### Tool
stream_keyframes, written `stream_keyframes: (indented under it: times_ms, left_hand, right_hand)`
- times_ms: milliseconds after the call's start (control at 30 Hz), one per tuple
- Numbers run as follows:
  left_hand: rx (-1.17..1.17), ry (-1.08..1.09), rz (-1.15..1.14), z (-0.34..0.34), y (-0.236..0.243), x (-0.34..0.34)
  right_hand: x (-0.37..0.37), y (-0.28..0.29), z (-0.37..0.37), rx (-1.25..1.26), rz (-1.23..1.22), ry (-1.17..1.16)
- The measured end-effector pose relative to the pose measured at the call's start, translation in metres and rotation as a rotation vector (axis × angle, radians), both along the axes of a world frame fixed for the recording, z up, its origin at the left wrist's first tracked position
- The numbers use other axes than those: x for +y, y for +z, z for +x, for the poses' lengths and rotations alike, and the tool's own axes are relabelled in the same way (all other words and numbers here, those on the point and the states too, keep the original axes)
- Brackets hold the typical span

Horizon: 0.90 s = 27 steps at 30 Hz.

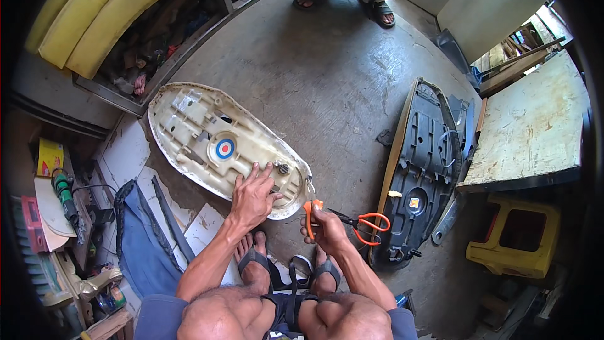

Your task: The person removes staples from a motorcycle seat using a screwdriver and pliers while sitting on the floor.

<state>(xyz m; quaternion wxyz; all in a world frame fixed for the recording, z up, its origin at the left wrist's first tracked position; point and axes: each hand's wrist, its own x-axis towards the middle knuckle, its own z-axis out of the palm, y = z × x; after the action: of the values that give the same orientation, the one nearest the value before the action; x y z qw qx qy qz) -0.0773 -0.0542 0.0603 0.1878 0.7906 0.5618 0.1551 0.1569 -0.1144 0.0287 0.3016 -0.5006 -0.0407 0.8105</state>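
One oval, ribbed cream plastic shell (pixel 251 151) lies on scuffed concrete (pixel 333 101), the left hand (pixel 253 198) resting on it, fingers spread, gripping nothing. The right hand (pixel 328 230) curls around two orange-handled tools — pliers (pixel 308 219) and scissors (pixel 372 219) — left of one ribbed black shell (pixel 418 157).

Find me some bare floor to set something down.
The widest bare stretch is concrete floor between the cream base and the black base, reaching up toward the other person's sandals. It's crowded at the cream base's lower right end, where the right hand grips an orange-handled tool beside scissors, and at left, around the blue fabric.
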Motion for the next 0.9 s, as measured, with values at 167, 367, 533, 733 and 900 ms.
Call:
stream_keyframes:
  times_ms: [167,367,533,733,900]
  left_hand:
    - [-0.096,-0.013,0.038,0.001,0.003,0.007]
    - [-0.055,-0.029,-0.081,0.001,0.019,0.004]
    - [-0.043,-0.020,-0.047,-0.006,0.006,-0.001]
    - [-0.035,-0.010,-0.066,-0.011,0.011,-0.006]
    - [-0.037,-0.035,-0.098,-0.009,0.019,-0.004]
  right_hand:
    - [0.000,-0.022,-0.010,-1.074,0.696,0.356]
    - [0.007,-0.010,0.012,-1.334,1.004,0.662]
    - [0.018,-0.004,0.027,-0.532,0.324,0.679]
    - [0.028,0.018,0.012,-0.715,0.305,0.754]
    - [0.007,-0.016,0.012,-1.314,1.112,0.537]
